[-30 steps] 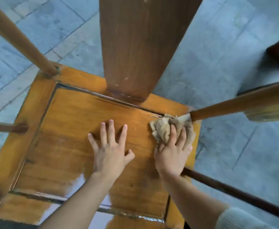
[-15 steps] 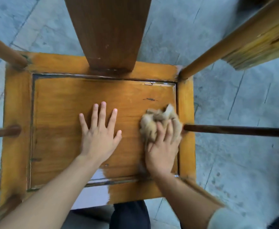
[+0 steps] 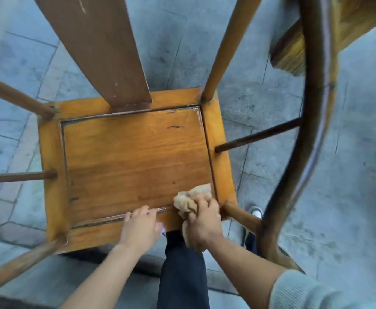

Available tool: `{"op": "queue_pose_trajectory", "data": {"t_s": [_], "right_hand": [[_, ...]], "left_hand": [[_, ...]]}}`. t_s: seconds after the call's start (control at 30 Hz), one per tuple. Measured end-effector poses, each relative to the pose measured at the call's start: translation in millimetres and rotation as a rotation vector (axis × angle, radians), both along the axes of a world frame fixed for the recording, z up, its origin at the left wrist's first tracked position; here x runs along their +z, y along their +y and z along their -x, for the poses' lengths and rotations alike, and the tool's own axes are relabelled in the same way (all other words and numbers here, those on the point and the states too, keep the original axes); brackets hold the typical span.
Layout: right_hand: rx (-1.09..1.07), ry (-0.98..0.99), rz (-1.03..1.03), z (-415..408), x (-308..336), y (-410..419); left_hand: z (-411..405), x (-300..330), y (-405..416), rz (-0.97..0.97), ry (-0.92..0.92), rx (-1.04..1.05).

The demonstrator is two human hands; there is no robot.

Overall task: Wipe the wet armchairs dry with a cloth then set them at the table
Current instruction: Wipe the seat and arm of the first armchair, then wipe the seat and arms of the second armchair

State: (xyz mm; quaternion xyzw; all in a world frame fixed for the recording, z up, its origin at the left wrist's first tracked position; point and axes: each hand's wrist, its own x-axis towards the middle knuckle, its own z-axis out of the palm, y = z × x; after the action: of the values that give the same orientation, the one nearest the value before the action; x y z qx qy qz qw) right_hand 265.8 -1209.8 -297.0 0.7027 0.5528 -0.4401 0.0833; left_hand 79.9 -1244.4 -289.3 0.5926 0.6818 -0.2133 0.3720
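Observation:
I look straight down on a wooden armchair seat (image 3: pixel 135 157), orange-brown with a recessed panel. Its dark back slat (image 3: pixel 98 47) rises at the top and its curved armrest rail (image 3: pixel 314 134) sweeps down the right side. My right hand (image 3: pixel 202 228) is closed on a crumpled tan cloth (image 3: pixel 191 198), pressing it into the seat's near right corner. My left hand (image 3: pixel 141 226) rests flat on the front rail of the seat, fingers curled over the panel groove, holding nothing. Wet streaks glint in the groove beside it.
Grey stone paving (image 3: pixel 349 197) surrounds the chair. A corner of another wooden piece (image 3: pixel 294 50) juts in at the upper right. My dark trouser leg (image 3: pixel 182 268) and a shoe (image 3: pixel 255 211) stand at the seat's front edge.
My right hand dragged the cloth from the seat's back right corner down the right side to the near right corner. My left hand slid off the panel onto the front rail.

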Motion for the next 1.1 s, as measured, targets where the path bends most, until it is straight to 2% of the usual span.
{"op": "queue_pose_trajectory", "data": {"t_s": [0.07,0.13,0.27,0.37,0.47,0.53,0.63,0.8,0.9,1.0,1.1], "right_hand": [[0.044,0.129,0.053,-5.2,27.4,-3.2],[0.084,0.275,0.006,-8.5,61.0,-1.8],[0.257,0.496,-0.269,-34.4,142.6,23.1],[0.307,0.592,-0.452,-82.5,215.7,51.9],[0.329,0.637,-0.62,-142.2,279.5,86.0],[0.266,0.641,-0.683,-193.8,312.1,101.8],[0.102,0.609,-0.743,-278.9,334.5,112.1],[-0.163,0.426,-0.842,-409.3,345.0,109.4],[-0.361,0.268,-0.887,-482.5,346.5,91.3],[-0.59,0.148,-0.916,-559.9,350.7,63.2],[-0.834,-0.001,-0.947,-650.6,356.2,13.6]], "left_hand": [[-21.3,33.4,-6.3,-0.025,0.01,0.046],[-35.6,67.5,-4.2,-0.103,0.021,0.178],[-71.2,148.9,13.4,-0.3,0.088,0.389],[-122.1,214.2,28.7,-0.538,0.059,0.516],[-176.4,264.2,50.8,-0.757,-0.003,0.544],[-219.6,288.9,67.4,-0.891,-0.068,0.532],[-293.0,313.4,94.4,-1.005,-0.167,0.382],[-406.4,327.5,147.3,-0.928,-0.262,-0.014],[-476.0,328.7,171.0,-0.875,-0.337,-0.173],[-567.1,329.2,198.4,-0.867,-0.396,-0.356],[-687.7,338.5,191.4,-0.833,-0.494,-0.585]]}}
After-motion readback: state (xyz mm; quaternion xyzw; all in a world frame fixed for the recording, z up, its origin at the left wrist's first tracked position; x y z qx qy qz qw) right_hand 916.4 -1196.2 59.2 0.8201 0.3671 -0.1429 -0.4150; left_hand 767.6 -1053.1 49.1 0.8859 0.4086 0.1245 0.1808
